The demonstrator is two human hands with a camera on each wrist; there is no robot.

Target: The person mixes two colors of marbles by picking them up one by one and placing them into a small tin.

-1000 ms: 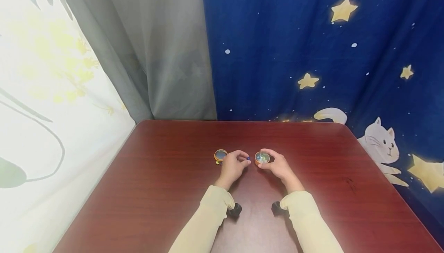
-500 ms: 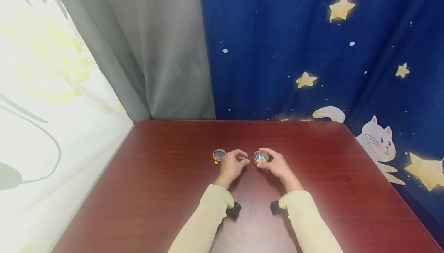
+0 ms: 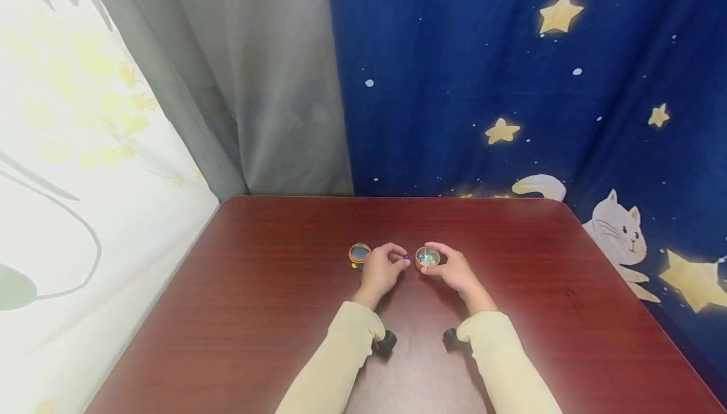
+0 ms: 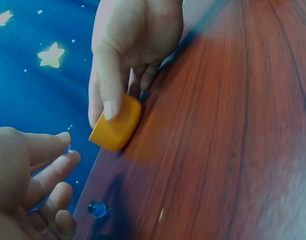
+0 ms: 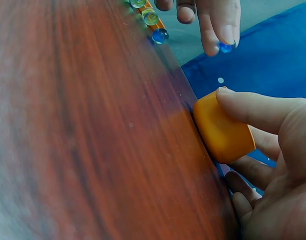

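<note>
My left hand pinches a blue glass marble between thumb and fingertips, a short way left of an orange cup. The cup is round and rests on the table, with glass marbles visible inside in the head view. My right hand grips its wall, thumb on the near side and fingers on the far side. Beyond my left hand lies a second round orange piece with a greyish inside. Loose marbles, greenish and blue, sit on the table beside it, partly hidden by my left hand in the head view.
The reddish-brown wooden table runs back to a grey curtain and a blue star-patterned curtain. Both wrists wear black camera mounts that sit low over the tabletop.
The head view has shifted slightly. Both hands keep their places, the left still with the blue marble and the right on the orange cup.
</note>
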